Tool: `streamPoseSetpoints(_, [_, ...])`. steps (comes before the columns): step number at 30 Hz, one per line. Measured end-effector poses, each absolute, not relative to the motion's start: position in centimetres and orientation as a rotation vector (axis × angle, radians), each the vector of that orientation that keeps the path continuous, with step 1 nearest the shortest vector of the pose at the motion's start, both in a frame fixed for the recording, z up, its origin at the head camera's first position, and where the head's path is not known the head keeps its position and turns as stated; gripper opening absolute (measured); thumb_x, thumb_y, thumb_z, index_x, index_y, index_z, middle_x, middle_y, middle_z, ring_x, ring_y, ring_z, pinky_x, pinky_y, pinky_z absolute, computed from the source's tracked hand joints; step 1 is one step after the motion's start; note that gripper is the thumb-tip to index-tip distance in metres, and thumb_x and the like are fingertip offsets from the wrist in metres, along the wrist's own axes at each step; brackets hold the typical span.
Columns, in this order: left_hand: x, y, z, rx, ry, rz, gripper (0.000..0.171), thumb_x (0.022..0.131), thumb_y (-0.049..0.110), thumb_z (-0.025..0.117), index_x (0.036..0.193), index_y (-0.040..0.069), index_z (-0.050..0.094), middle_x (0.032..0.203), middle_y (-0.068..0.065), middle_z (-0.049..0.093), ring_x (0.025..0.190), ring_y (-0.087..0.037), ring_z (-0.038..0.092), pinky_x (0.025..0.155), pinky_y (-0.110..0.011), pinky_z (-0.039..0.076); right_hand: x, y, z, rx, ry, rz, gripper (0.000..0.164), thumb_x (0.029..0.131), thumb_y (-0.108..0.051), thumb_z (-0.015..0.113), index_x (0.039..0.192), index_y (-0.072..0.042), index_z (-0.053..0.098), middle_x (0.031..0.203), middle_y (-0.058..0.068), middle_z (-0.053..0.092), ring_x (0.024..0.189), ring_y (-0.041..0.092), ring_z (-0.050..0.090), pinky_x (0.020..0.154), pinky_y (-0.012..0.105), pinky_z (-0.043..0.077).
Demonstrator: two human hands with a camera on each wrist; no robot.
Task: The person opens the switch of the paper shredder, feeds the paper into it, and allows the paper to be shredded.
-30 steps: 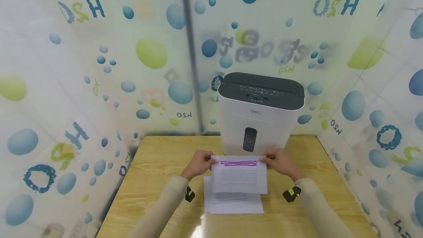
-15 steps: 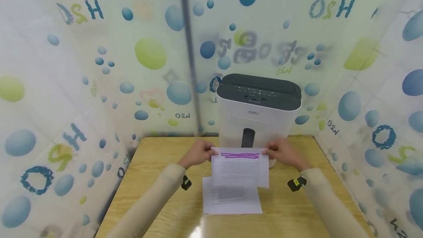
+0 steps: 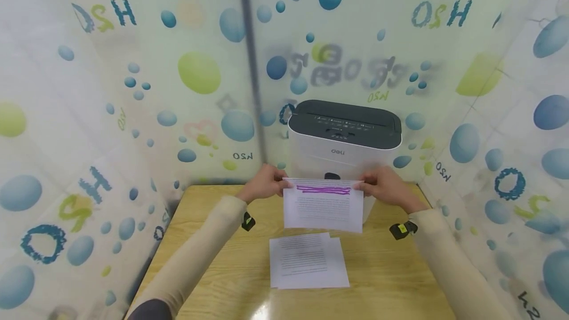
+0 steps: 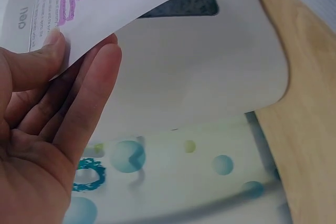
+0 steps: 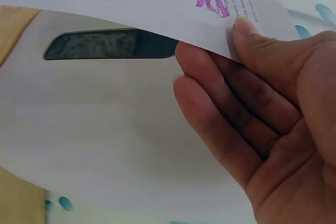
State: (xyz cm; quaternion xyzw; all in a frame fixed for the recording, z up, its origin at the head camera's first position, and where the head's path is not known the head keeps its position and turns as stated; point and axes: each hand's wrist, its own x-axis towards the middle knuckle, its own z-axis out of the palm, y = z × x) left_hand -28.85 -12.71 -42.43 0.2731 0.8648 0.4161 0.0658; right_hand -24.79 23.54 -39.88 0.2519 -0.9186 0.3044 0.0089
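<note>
A printed sheet of paper (image 3: 323, 211) with purple marker strokes near its top is held up in front of the paper shredder. My left hand (image 3: 263, 182) pinches its upper left corner between thumb and fingers. At the upper right corner my right hand (image 3: 386, 186) grips it the same way. Both wrist views show the thumb on the printed face and the fingers behind. The white paper shredder (image 3: 306, 154), with a dark grey top and "deli" on its front, stands at the back of the table; the sheet and right hand cover its lower front.
Below the raised sheet, more printed papers (image 3: 306, 263) lie overlapping on the wooden table (image 3: 386, 270). A patterned curtain (image 3: 200, 127) with blue and green dots surrounds the table at the back and both sides.
Both hands have raised the marked sheet up and away from the papers on the table, toward the shredder. The lower papers now show fully, and the sheet hides more of the shredder's window.
</note>
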Motion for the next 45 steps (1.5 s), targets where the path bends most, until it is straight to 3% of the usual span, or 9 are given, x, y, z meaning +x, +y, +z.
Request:
streamPoseSetpoints(6, [-29.9,-12.0,-39.7,0.884,2.637,1.274,0.012,0.098,0.012,0.068,0.098,0.005,0.078,0.097,-0.009,0.079,0.072,-0.014,0.075,0.066,-0.036,0.063,-24.6,24.2,-36.6,0.737,-2.882,0.912,0.014,0.098,-0.021,0.072,0.103,-0.01,0.078,0.095,0.004,0.078,0.07,0.014,0.066,0.06,0.026,0.051])
streamPoseSetpoints(9, [-30.3,-11.6,-38.2,0.874,2.653,1.255,0.013,0.099,0.014,0.067,0.098,0.006,0.077,0.096,-0.008,0.079,0.074,-0.022,0.076,0.068,-0.039,0.063,-24.5,24.6,-35.1,0.723,-2.885,0.89,0.017,0.099,-0.023,0.071,0.106,-0.01,0.078,0.095,0.005,0.078,0.07,0.013,0.066,0.059,0.025,0.05])
streamPoseSetpoints(13, [-31.0,-11.1,-36.2,0.874,2.695,1.203,0.014,0.101,0.017,0.066,0.1,0.007,0.076,0.094,-0.006,0.078,0.075,-0.026,0.076,0.067,-0.035,0.061,-24.6,24.9,-33.2,0.689,-2.878,0.879,0.023,0.099,-0.029,0.07,0.109,-0.009,0.078,0.096,0.007,0.079,0.072,0.016,0.072,0.061,0.025,0.053])
streamPoseSetpoints(16, [-31.7,-10.9,-34.9,0.906,2.728,1.187,0.015,0.101,0.019,0.066,0.102,0.008,0.076,0.093,-0.005,0.078,0.072,-0.019,0.074,0.065,-0.029,0.06,-24.8,25.2,-32.1,0.67,-2.859,0.827,0.025,0.1,-0.032,0.069,0.105,-0.009,0.078,0.093,0.007,0.079,0.074,0.019,0.074,0.065,0.028,0.055])
streamPoseSetpoints(24, [-32.4,-10.3,-32.0,0.959,2.8,1.142,0.014,0.102,0.02,0.066,0.097,0.01,0.074,0.09,-0.006,0.078,0.07,-0.015,0.073,0.071,-0.036,0.062,-25.6,25.9,-30.0,0.635,-2.842,0.746,0.029,0.101,-0.037,0.065,0.104,-0.011,0.077,0.091,0.008,0.079,0.08,0.024,0.074,0.061,0.033,0.054])
streamPoseSetpoints(32, [-33.3,-9.8,-29.2,0.988,2.806,1.144,0.015,0.102,0.017,0.065,0.092,0.01,0.073,0.086,-0.008,0.077,0.07,-0.018,0.073,0.07,-0.032,0.06,-26.0,26.2,-28.0,0.598,-2.813,0.747,0.029,0.101,-0.037,0.065,0.103,-0.011,0.077,0.093,0.008,0.08,0.081,0.023,0.077,0.075,0.039,0.061])
streamPoseSetpoints(37, [-34.1,-9.3,-27.4,1.035,2.825,1.126,0.014,0.102,0.017,0.065,0.095,0.008,0.074,0.088,-0.01,0.077,0.075,-0.026,0.075,0.071,-0.036,0.061,-26.4,26.5,-26.4,0.562,-2.784,0.71,0.032,0.101,-0.041,0.065,0.102,-0.011,0.077,0.088,0.008,0.079,0.076,0.021,0.076,0.068,0.029,0.055])
streamPoseSetpoints(45, [-35.5,-8.5,-24.8,1.073,2.842,1.153,0.013,0.1,0.014,0.066,0.097,0.005,0.076,0.085,-0.011,0.076,0.074,-0.029,0.076,0.066,-0.034,0.06,-27.2,27.0,-24.2,0.513,-2.762,0.645,0.039,0.1,-0.047,0.064,0.106,-0.011,0.078,0.084,0.008,0.078,0.07,0.016,0.065,0.06,0.028,0.046])
